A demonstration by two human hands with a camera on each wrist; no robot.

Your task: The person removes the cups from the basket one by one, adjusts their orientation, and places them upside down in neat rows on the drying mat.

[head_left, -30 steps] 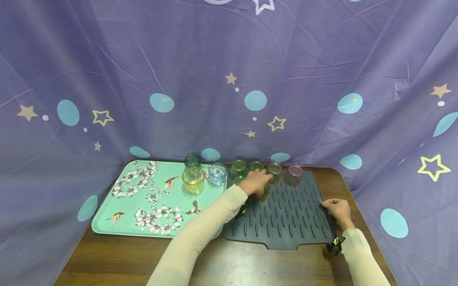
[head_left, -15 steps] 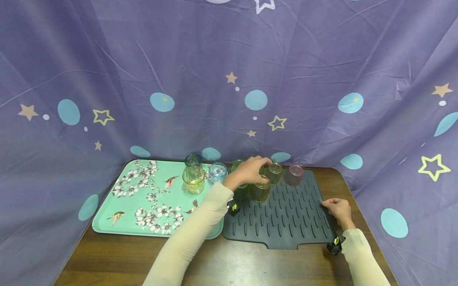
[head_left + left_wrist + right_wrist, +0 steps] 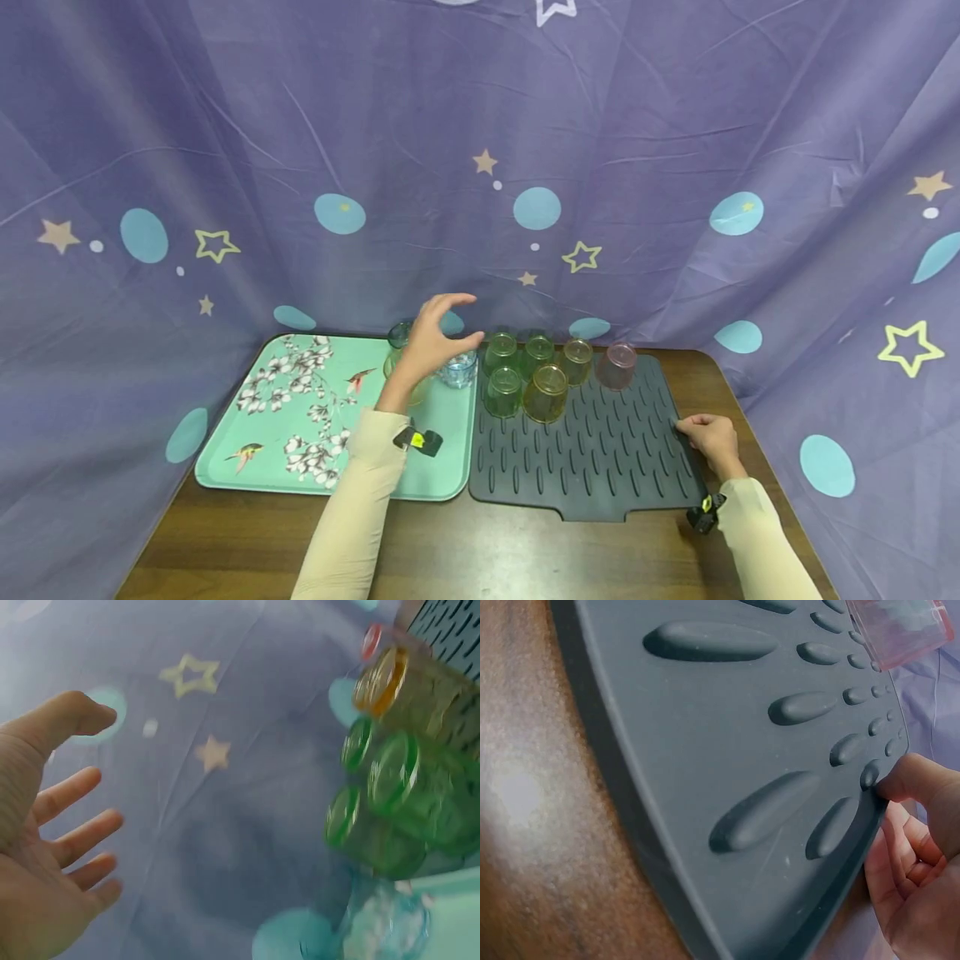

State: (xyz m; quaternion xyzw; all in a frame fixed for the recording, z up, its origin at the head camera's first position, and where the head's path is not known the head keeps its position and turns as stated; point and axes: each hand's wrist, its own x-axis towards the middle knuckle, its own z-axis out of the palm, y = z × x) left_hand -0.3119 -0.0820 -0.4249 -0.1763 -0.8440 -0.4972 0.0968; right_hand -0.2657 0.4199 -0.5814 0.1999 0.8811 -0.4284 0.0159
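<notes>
My left hand (image 3: 431, 346) is raised over the right part of the tray, thumb and fingers spread apart with nothing between them. Just behind it stands a blue glass (image 3: 461, 373); the hand and wrist partly cover a yellow glass (image 3: 420, 392) and a dark glass (image 3: 399, 333). My right hand (image 3: 712, 442) pinches the right edge of a dark grey drying mat (image 3: 592, 475), its thumb on top in the right wrist view. Upside down on the mat stand three green glasses (image 3: 502, 393), two amber ones (image 3: 546, 396) and a pink one (image 3: 617, 367).
A mint floral tray (image 3: 442, 475) lies on the wooden table (image 3: 487, 550), its right side next to the mat. A purple curtain (image 3: 420, 167) with stars hangs close behind the table. The glasses on the mat gather along its back and left.
My left hand has come off the front amber glass, leaving it upside down on the mat, and moved left over the tray. The right hand stays at the mat's edge.
</notes>
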